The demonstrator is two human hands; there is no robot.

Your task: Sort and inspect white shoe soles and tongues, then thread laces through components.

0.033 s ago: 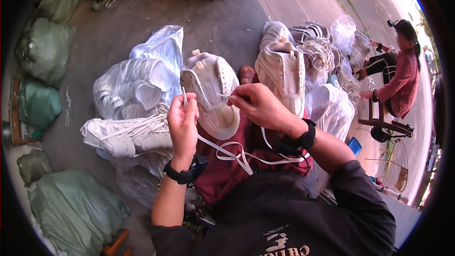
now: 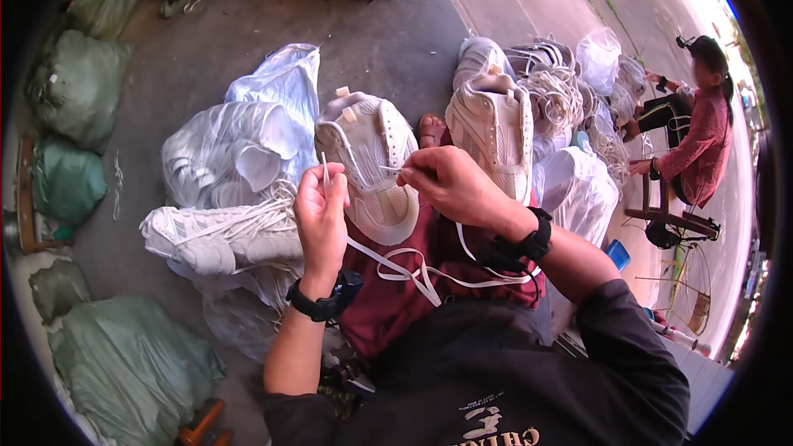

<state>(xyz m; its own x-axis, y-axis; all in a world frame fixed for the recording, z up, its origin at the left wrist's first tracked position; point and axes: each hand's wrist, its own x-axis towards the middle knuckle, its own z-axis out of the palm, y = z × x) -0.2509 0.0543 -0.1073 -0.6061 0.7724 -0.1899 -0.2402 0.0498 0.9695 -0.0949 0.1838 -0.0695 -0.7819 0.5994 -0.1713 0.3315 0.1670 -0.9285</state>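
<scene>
Head view: left hand and right hand each pinch white lace — narrow grips, probably for control. The pale shoe sits just beyond, toe near, apparently for easy reach.

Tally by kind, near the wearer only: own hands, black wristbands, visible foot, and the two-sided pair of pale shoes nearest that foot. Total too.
Hands: 2 (left hand, right hand)
Black wristbands: 2 (left wristband, right wristband)
Foot: 1
Pale shoes: 2 (left shoe, right shoe)
Total: 7
</scene>
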